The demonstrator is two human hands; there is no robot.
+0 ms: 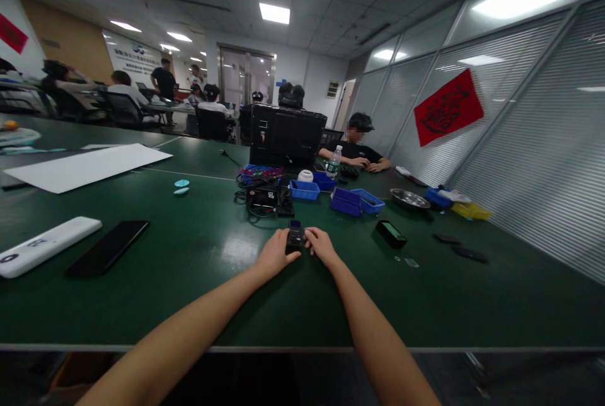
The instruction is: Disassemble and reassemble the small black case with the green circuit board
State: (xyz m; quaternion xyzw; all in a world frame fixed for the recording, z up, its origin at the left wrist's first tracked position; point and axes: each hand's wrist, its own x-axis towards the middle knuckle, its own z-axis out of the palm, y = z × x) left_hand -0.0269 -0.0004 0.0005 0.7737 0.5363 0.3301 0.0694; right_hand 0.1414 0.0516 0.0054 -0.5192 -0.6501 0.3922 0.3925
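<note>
A small black device with a little dark screen (294,237) stands on the green table in front of me. My left hand (275,251) grips it from the left side, thumb along the near edge and fingers against its flank. Just right of the device is my right hand (319,244), its fingers curled together close to the device's side. Whatever those fingers hold, if anything, is too small to make out. Beyond the device lie a black boxy unit with cables (262,198) and a black stand (285,202).
Blue bins (305,190), a water bottle (333,162) and a black monitor (287,136) stand farther back. To the right are a black case with a green inside (391,234) and a metal bowl (410,198). A black slab (108,247) lies left. A person (359,144) sits opposite.
</note>
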